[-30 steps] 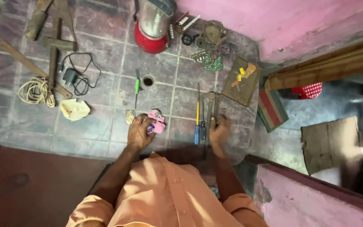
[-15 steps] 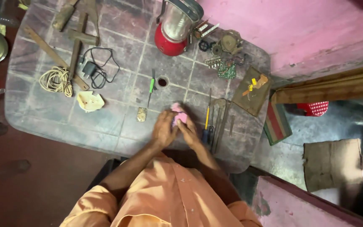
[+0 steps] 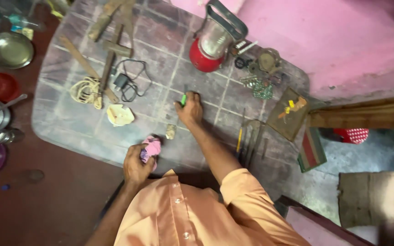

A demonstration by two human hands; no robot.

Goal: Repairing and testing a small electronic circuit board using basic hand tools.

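My left hand (image 3: 137,165) is closed around a crumpled pink cloth (image 3: 151,148) near the front edge of the tiled grey work surface (image 3: 69,132). My right hand (image 3: 190,110) reaches forward over the tiles and its fingers are on a green-handled tool (image 3: 184,99). A small tan lump (image 3: 170,131) lies between the two hands. A small round ring seen earlier by the green tool is now hidden under my right hand.
A red lantern (image 3: 215,41) stands at the back. Wooden hammers (image 3: 110,50), a rope coil (image 3: 85,91), a black charger with cable (image 3: 126,82) and a cream rag (image 3: 120,115) lie left. Files and pliers (image 3: 251,136) lie right. Metal bowls (image 3: 10,50) sit on the floor, left.
The hands were together on the pink cloth; now the right has left it and reached forward onto the green-handled tool, while the left keeps the cloth and has drawn back toward me.
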